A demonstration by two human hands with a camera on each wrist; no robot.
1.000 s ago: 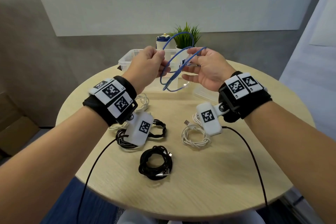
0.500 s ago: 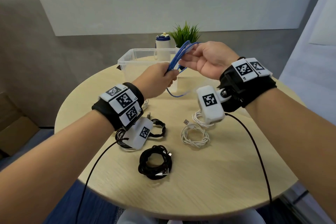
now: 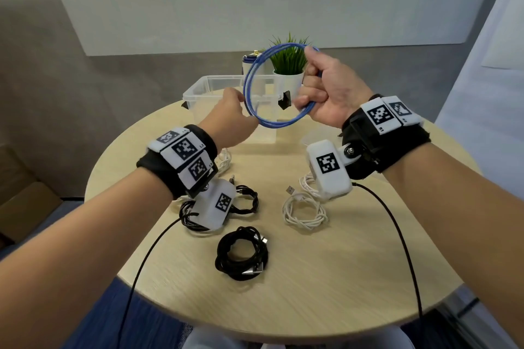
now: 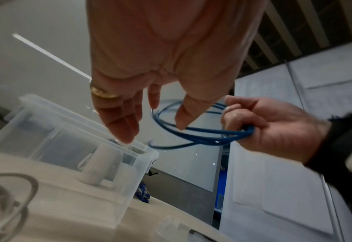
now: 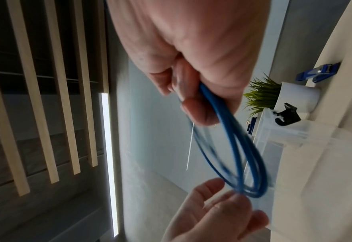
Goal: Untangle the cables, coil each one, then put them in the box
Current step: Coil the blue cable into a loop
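Head view: the right hand (image 3: pixel 330 93) clenches a blue cable (image 3: pixel 256 119) coiled into an upright ring, held above the counter (image 3: pixel 326 278) before the clear plastic box (image 3: pixel 198 91). The ring's flat face turns toward the camera. The left hand (image 3: pixel 229 122) is relaxed, its fingers (image 4: pixel 119 124) straight beside the ring's lower left edge.

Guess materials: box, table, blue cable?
Box: clear, slightly frosted plastic; the table shows through its walls. Table: pale wood-grain top, matte, maybe laminate. Blue cable: smooth rubbery or plastic jacket, it seems; springs into round loops in the right hand.
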